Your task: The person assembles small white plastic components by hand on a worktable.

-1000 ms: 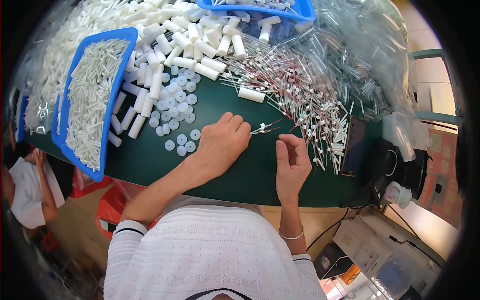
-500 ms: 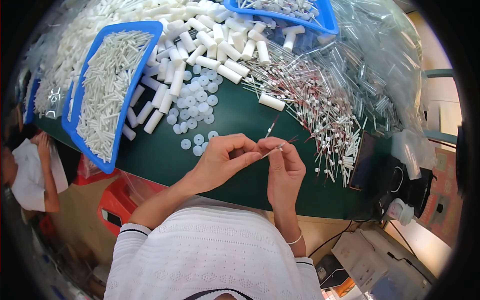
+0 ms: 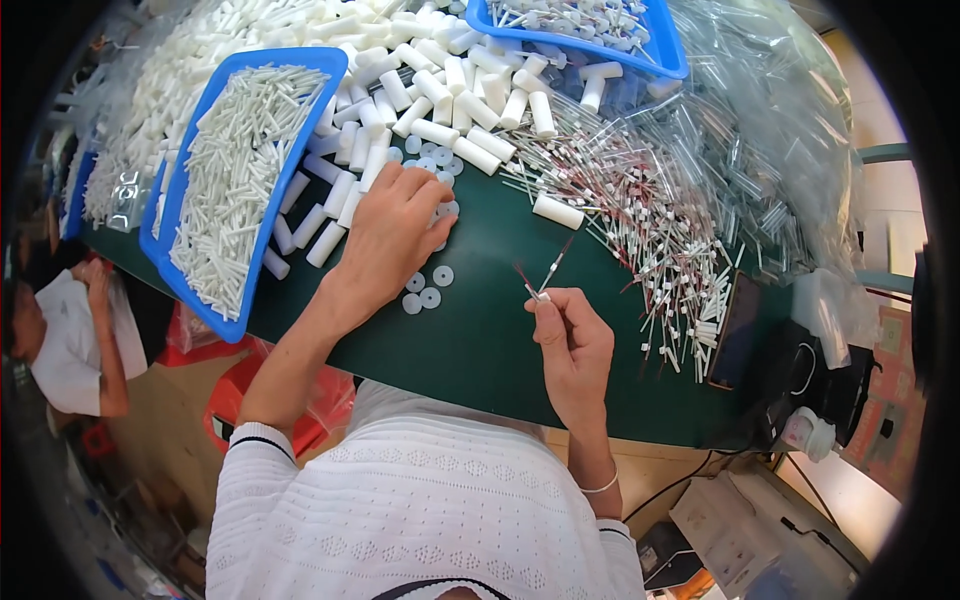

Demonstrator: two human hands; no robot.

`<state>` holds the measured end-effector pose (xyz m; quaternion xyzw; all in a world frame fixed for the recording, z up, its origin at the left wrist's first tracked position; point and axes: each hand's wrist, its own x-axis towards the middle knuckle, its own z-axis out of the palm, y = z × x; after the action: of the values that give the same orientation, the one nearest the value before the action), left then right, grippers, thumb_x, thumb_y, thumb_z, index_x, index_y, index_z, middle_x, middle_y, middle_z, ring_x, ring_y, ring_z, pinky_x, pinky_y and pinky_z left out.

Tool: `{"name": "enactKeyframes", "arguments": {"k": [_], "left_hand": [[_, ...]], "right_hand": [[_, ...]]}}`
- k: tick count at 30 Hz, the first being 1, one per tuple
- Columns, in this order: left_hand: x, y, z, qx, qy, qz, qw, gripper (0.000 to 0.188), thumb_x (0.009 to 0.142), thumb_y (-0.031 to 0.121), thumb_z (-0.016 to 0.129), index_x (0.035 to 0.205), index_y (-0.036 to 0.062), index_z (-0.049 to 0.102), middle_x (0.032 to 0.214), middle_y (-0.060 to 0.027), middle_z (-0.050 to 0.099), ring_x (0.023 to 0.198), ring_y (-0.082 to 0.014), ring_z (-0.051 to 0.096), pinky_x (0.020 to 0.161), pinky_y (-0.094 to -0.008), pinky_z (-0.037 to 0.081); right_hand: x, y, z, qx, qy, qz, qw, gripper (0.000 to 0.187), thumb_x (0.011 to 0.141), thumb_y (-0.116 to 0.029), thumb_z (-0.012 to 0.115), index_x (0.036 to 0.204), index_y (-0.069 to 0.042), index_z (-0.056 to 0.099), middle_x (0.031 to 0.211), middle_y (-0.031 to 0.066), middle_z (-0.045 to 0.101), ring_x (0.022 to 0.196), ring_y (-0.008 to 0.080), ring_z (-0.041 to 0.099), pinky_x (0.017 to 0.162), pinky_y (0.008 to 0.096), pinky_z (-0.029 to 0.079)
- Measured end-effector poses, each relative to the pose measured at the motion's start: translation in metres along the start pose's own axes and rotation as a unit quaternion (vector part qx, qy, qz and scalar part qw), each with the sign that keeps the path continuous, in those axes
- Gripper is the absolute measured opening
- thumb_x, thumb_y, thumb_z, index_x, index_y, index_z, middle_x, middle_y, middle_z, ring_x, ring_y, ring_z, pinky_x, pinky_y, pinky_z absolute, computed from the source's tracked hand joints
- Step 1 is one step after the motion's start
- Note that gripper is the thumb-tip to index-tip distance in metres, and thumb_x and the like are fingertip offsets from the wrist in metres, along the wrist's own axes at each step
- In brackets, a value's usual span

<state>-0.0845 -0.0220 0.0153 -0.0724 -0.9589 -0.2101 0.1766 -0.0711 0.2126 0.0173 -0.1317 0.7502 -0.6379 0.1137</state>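
My left hand [image 3: 393,232] reaches down over a pile of small translucent white discs [image 3: 443,154], each with a centre hole. Its bent fingers and thumb are apart over the discs, and the hand covers part of the pile. Several loose discs [image 3: 431,298] lie nearer me, below the wrist. My right hand [image 3: 574,345] is closed, pinching a thin wired stick [image 3: 553,268] with a small white connector and dark red wires between thumb and fingers. It points up and away, above the green table [image 3: 480,345].
Left stands a blue tray [image 3: 335,62] of thin white tubes. Thick white cylinders [image 3: 432,133] heap behind; another blue tray [image 3: 682,65] sits at the back. Wired sticks [image 3: 650,230], plastic bags [image 3: 770,110] and a phone [image 3: 735,330] lie right. At far left sits another person [image 3: 75,320].
My hands, together half a second ago, have parted. The left has moved left and away from me onto the disc pile. The right stays near its place, still pinching the wired stick.
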Motion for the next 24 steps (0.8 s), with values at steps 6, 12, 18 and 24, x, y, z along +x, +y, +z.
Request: {"name": "enactKeyframes", "arguments": {"k": [6,12,18,24], "left_hand": [[-0.016,0.023,-0.013,-0.546,-0.070,-0.265,0.792,0.026,0.087,0.004,0.065,0.113,0.0025,0.065,0.098,-0.0075,0.069,0.072,-0.0089,0.061,0.066,-0.0232,0.051],[-0.032,0.025,0.003,-0.808,-0.103,-0.356,0.458,0.032,0.096,0.006,0.057,0.127,-0.0015,0.058,0.114,-0.0185,0.066,0.090,-0.0153,0.069,0.081,-0.0242,0.057],[-0.034,0.029,0.008,-0.809,-0.108,-0.327,0.477,0.031,0.095,0.009,0.060,0.125,-0.0005,0.060,0.115,-0.0167,0.066,0.095,-0.0157,0.068,0.083,-0.0249,0.057],[-0.031,0.039,0.002,-0.713,-0.109,-0.318,0.615,0.031,0.091,0.008,0.064,0.121,-0.0001,0.061,0.110,-0.0142,0.067,0.086,-0.0143,0.065,0.077,-0.0249,0.054]], "right_hand": [[-0.003,-0.013,0.003,0.035,0.000,0.005,0.999,0.008,0.093,-0.005,0.059,0.089,0.001,0.061,0.064,-0.0027,0.048,0.053,0.0028,0.037,0.047,0.0213,0.029],[0.002,-0.022,0.005,0.018,-0.011,0.002,1.000,0.008,0.090,-0.002,0.060,0.083,0.001,0.060,0.060,-0.0032,0.047,0.052,0.0020,0.036,0.045,0.0211,0.028],[0.002,-0.016,0.005,-0.005,-0.004,0.009,1.000,0.009,0.088,-0.001,0.061,0.080,0.002,0.059,0.058,-0.0027,0.046,0.050,0.0024,0.036,0.045,0.0216,0.028],[0.001,-0.016,0.003,-0.014,-0.006,0.009,1.000,0.010,0.087,-0.001,0.062,0.078,0.002,0.059,0.058,-0.0009,0.047,0.050,0.0039,0.038,0.045,0.0223,0.030]]}}
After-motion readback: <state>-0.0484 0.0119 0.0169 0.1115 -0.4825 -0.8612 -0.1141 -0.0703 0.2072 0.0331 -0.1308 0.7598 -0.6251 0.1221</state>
